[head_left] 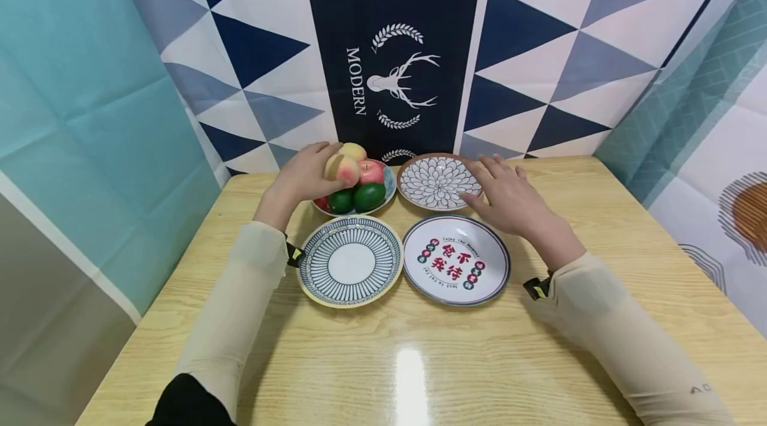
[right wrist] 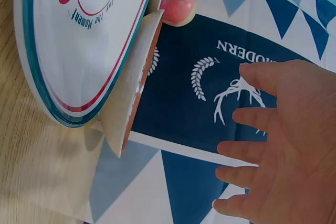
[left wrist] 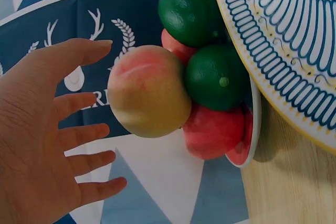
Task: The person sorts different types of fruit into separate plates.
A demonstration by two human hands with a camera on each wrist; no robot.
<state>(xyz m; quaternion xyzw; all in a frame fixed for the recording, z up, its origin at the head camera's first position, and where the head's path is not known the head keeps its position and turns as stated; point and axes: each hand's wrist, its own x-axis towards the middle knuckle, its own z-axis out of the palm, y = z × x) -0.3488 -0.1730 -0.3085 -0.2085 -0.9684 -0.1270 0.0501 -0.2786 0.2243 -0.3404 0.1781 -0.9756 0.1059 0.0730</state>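
We look down from head height at a wood-grain table, where a person in pale sleeves reaches forward with both hands. The left hand is beside a yellow-and-pink peach, which lies at the left of a fruit heap in a bowl at the table's far edge. From the left wrist we see thumb and fingers spread apart, curled round nothing — the thumb tip comes very near the peach, and we cannot tell whether it touches. Sharing the bowl are a second peach behind, a pinkish-red apple and two dark green fruits in front. The right hand hangs at the right side of a brown-rimmed petal-pattern plate, just beside the bowl; its fingers are spread too, holding nothing. Nearer us are two more plates side by side: on the left a yellow-rimmed plate with blue stripes, on the right a blue-rimmed white plate with red Chinese characters. Behind the table hangs a triangle-pattern cloth — its dark central band shows a white stag's head and the word "MODERN".
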